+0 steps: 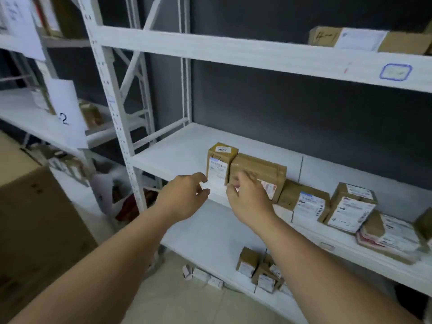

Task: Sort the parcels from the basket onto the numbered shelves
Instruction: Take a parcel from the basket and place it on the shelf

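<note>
Since the basket is nowhere in this view, I can't say how many parcels remain to be sorted, so I judge progress only from the shelves. On the middle shelf [182,146], at the centre of the frame, a row of boxes already stands along the front edge: a small upright box [221,163], a wider taped box [259,170] touching its right side, then further boxes running toward the right edge of the frame. More small boxes [257,267] sit on the lower shelf at bottom centre, and one long box [364,39] lies on the top shelf at upper right. My left hand [184,197] hovers just left of the small upright box, fingers loosely curled, holding nothing that I can see. My right hand [247,199] is in front of the wider taped box, fingers bent against its face; blur stops me telling whether it grips or only touches. I reckon this box is just being settled into the row
</note>
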